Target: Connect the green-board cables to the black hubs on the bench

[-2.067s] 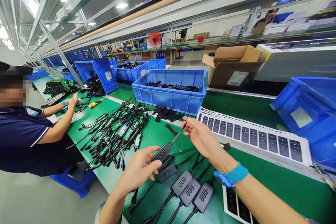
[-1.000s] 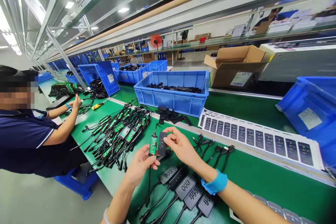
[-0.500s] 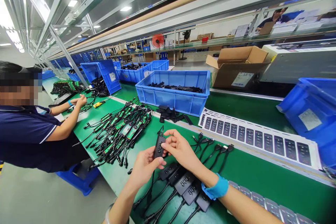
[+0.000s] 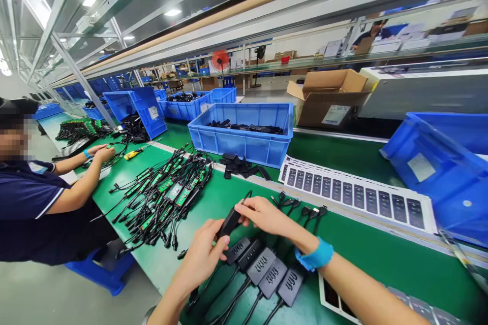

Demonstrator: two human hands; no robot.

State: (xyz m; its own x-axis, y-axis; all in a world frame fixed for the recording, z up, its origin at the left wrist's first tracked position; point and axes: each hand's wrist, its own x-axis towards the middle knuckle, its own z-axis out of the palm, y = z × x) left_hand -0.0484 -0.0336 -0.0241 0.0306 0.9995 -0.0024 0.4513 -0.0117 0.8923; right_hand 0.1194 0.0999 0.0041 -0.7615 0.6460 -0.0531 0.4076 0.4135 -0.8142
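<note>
A small black plastic controller box (image 4: 230, 222) with a cable is held between both hands above the green bench. My left hand (image 4: 204, 251) grips its near end, fingers closed round it. At the far end, my right hand (image 4: 259, 213) pinches the box near where the cable comes out. Just below my hands lies a row of similar black controller boxes (image 4: 262, 264) with slots in their tops and cables at both ends. Beyond my right hand, USB plugs (image 4: 305, 210) rest on the bench. To the left spreads a heap of cabled green circuit boards (image 4: 173, 190).
A blue bin (image 4: 240, 147) of black parts stands ahead, with loose black covers (image 4: 240, 166) before it. Sheets of printed labels (image 4: 354, 195) lie right, near a tilted blue bin (image 4: 430, 177). A co-worker (image 4: 34, 203) sits left, by a yellow-handled tool (image 4: 133, 154).
The box has turned in my hands, its slotted face no longer showing to me. My right hand has shifted toward its cable end. The view has swung slightly right.
</note>
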